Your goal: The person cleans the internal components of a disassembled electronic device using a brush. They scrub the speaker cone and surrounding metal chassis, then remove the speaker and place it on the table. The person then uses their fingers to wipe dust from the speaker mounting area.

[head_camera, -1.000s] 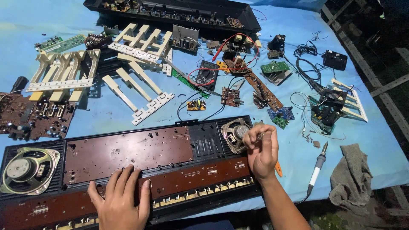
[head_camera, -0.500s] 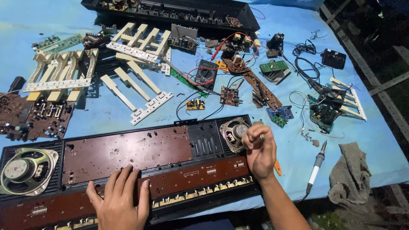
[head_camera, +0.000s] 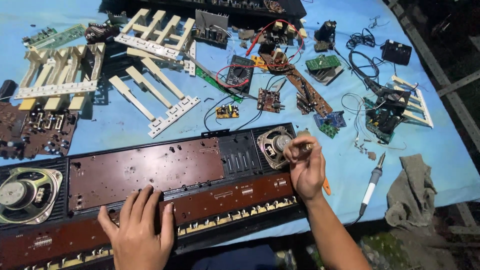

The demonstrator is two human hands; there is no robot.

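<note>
Left hand [head_camera: 137,232] flat, fingers spread, pressing the front edge of the opened keyboard chassis [head_camera: 150,185], lower left of frame. Right hand [head_camera: 306,167] raised over the chassis's right end, fingertips pinched on a small shiny cylindrical part [head_camera: 305,147]; too small to identify, possibly a screw or a tool tip. Orange handle [head_camera: 326,186] pokes out below the palm; can't tell if it's gripped.

To do it well, I'd judge: keep the left palm loading the chassis so it doesn't skate on the blue sheet [head_camera: 445,150], keep the pinch tight over the board so a drop lands inside rather than among the loose parts, and stay clear of the right speaker [head_camera: 275,146] cone just beside the fingers.

Orientation: chassis long axis runs left-right, slightly tilted, right end higher in frame; contact strip faces the person. The pinched part lies roughly horizontal, tip toward frame right.

Soldering iron [head_camera: 371,182] is lower right, tip pointing up-frame, near the grey rag [head_camera: 412,192].
</note>
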